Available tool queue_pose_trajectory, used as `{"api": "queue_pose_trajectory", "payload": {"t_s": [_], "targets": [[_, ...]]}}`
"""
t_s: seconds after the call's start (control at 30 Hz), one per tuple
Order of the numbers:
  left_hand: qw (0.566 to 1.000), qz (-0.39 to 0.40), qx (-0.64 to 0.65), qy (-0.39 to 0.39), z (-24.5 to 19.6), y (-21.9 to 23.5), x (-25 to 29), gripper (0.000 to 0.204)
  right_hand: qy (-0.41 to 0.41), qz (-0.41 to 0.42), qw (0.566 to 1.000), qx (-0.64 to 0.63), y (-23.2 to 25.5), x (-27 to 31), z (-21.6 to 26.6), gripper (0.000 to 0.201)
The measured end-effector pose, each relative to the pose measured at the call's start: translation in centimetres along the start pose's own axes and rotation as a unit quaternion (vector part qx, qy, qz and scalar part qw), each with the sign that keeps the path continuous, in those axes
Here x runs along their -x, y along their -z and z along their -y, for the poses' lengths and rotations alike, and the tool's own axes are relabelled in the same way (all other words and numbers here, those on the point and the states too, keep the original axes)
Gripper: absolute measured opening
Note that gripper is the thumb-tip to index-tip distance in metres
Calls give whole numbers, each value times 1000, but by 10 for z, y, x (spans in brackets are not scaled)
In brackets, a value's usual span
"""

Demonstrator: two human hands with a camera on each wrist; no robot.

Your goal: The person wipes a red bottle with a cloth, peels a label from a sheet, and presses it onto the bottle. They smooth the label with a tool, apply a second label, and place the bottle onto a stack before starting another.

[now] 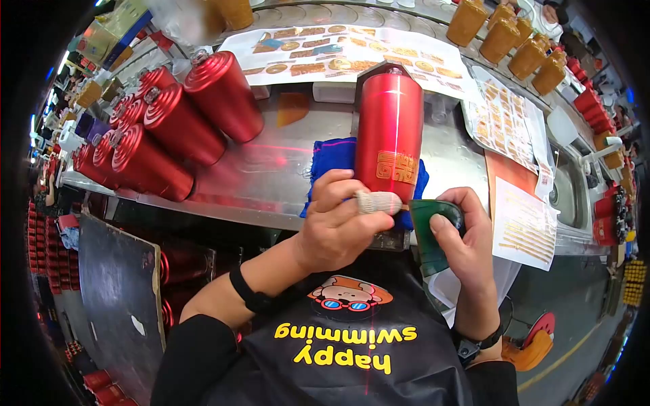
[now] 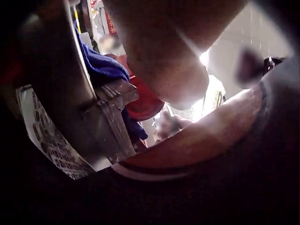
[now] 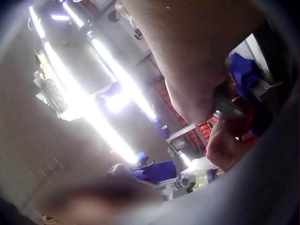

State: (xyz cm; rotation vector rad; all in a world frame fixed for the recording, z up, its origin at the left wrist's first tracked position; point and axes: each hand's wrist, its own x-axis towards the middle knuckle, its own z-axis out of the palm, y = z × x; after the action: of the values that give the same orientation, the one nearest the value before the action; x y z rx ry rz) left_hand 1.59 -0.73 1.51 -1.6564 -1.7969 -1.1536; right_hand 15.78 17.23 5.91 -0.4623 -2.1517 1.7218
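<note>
The red bottle [image 1: 389,132] lies on a blue cloth [image 1: 332,157] at the near bench edge, gripped low by the left hand [image 1: 335,223]. A green scraper [image 1: 433,227] is pinched in the right hand [image 1: 467,247]. Looks rigid, slick metal, probably light, so best held round the body.

- Factory packing/labelling line, not a home.
- Steel desk [image 1: 271,176] with red bottles [image 1: 169,128] laid in rows, all identical.
- Sheets of gold stickers [image 1: 352,57] spread along the back.
- Orange bottles [image 1: 521,40] batched at far right.
- Strip lights [image 3: 93,108] overhead.
</note>
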Motion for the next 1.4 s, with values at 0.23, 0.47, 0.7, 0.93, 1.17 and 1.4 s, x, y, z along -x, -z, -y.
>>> {"api": "queue_pose_trajectory", "payload": {"t_s": [0.23,0.47,0.7,0.93,1.17,1.4], "targets": [[981,13,-21,193,8,1,13,54,57,7,998,20,-7,-3,16,21],[979,48,61,188,15,7,2,62,90,-3,995,53,-4,-1,11,22],[930,23,194,311,5,-15,-3,74,79,-5,996,37,-6,-2,7,21],[903,44,278,326,8,-9,-1,78,71,-4,997,34,-3,-3,1,20],[911,38,230,340,1,-21,-3,77,65,-12,997,26,-3,-2,2,21],[877,52,323,352,8,-13,-1,77,69,-10,997,21,-2,-1,4,21]]}}
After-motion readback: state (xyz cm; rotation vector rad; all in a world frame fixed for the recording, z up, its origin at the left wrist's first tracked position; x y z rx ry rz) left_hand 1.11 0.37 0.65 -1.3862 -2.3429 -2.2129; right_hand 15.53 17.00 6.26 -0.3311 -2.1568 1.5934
